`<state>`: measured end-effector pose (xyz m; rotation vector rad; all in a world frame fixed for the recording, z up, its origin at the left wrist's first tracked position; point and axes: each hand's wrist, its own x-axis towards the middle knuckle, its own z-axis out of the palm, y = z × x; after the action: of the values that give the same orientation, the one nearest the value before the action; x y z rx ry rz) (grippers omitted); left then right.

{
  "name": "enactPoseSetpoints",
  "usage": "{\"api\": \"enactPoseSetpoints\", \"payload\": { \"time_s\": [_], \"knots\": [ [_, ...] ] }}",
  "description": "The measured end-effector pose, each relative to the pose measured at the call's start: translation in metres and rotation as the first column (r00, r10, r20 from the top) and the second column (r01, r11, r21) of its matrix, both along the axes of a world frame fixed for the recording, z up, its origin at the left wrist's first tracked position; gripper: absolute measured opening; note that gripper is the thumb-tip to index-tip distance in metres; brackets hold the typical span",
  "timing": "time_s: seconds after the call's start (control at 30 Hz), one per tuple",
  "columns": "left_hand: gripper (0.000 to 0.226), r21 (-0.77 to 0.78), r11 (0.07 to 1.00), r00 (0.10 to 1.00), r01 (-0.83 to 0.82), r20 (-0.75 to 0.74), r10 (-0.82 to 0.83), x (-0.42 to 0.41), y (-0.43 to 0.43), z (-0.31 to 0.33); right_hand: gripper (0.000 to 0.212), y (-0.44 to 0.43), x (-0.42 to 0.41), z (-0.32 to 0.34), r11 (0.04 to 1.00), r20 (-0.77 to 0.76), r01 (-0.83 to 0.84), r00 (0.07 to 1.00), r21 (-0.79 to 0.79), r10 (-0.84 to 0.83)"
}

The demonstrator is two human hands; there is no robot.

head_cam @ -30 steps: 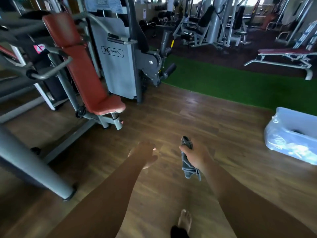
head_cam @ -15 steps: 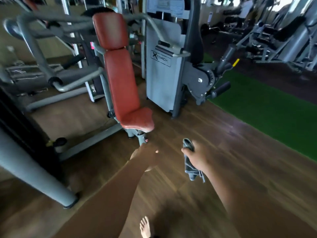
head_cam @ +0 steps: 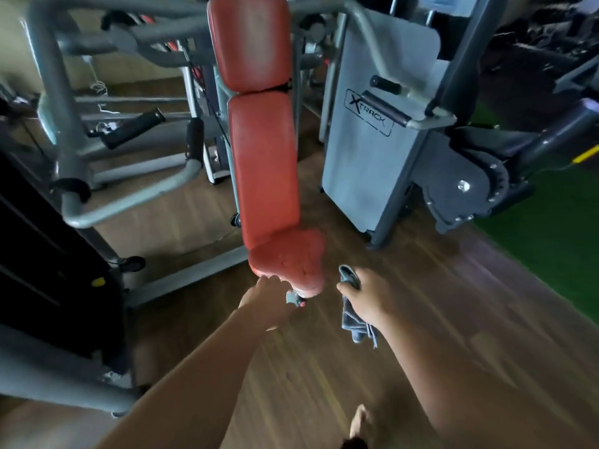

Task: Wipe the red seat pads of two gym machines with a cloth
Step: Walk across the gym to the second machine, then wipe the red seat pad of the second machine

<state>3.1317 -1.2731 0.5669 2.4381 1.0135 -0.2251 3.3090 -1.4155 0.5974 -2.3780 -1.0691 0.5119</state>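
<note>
Red seat pad [head_cam: 287, 259] sits low at the centre of the view, taken here as the landmark. Directly above it rises the long red back pad [head_cam: 264, 170], and above that a shorter red head pad [head_cam: 249, 43]; all three belong to one grey machine.

Left hand [head_cam: 264, 301] is just below the seat pad's front edge, fingertips touching or nearly touching its underside rim (motion blur makes contact hard to judge). Its grip holds nothing; whether the fingers are spread or curled I cannot tell, since they are seen from behind.

Right hand [head_cam: 368, 301] is just right of the seat pad's front corner, apart from it. Its grip is clamped around a grey cloth [head_cam: 353, 322], which bunches out above the fist and hangs down below it, clear of the pad.

Right of the seat pad stands a grey weight-stack cover [head_cam: 372, 147] with printed lettering. Left of the seat pad, a bent grey handle bar [head_cam: 136, 196] juts out. Wooden floor [head_cam: 308, 377] lies under everything; green turf [head_cam: 547, 247] shows far right of the seat pad. A bare foot [head_cam: 361, 422] shows below the seat pad, at the bottom edge.
</note>
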Motion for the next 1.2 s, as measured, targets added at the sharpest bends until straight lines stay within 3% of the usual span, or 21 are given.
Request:
{"api": "enactPoseSetpoints", "payload": {
  "time_s": [0.07,0.17,0.23,0.4,0.63,0.83,0.93,1.07,1.2],
  "knots": [
    [0.046,-0.030,0.998,0.998,-0.054,-0.019,0.053,0.023,0.022,-0.021,0.022,0.034,0.028,-0.022,0.998,-0.019,-0.063,0.998,0.011,0.063],
    [0.045,-0.066,0.985,0.986,-0.159,-0.061,0.155,0.056,0.049,-0.055,0.006,0.082,0.068,-0.055,0.982,-0.056,-0.171,0.984,-0.077,0.167],
    [0.042,-0.083,0.974,0.976,-0.210,-0.083,0.203,0.076,0.064,-0.078,0.016,0.114,0.091,-0.080,0.966,-0.090,-0.227,0.972,-0.120,0.217],
    [0.040,-0.129,0.948,0.955,-0.290,-0.102,0.278,0.113,0.100,-0.155,0.018,0.191,0.135,-0.154,0.898,-0.125,-0.392,0.919,-0.199,0.374],
    [0.048,0.074,0.936,0.937,-0.343,-0.039,0.346,0.151,0.150,-0.264,0.027,0.277,0.155,-0.276,0.866,0.021,-0.430,0.893,-0.257,0.450],
    [0.048,0.174,0.897,0.912,-0.407,0.125,0.390,0.154,0.187,-0.320,0.064,0.290,0.156,-0.341,0.850,0.095,-0.436,0.872,-0.295,0.480],
    [0.051,0.209,0.894,0.912,-0.397,0.198,0.359,0.150,0.197,-0.341,0.072,0.280,0.164,-0.358,0.819,0.164,-0.540,0.805,-0.194,0.570],
    [0.058,0.215,0.888,0.912,-0.405,0.169,0.375,0.153,0.217,-0.367,0.068,0.280,0.167,-0.378,0.652,0.191,-0.728,0.623,-0.212,0.759],
    [0.064,0.223,0.896,0.923,-0.384,0.083,0.375,0.156,0.232,-0.384,0.063,0.275,0.158,-0.391,0.651,0.250,-0.715,0.602,-0.255,0.759]
  ]
}}
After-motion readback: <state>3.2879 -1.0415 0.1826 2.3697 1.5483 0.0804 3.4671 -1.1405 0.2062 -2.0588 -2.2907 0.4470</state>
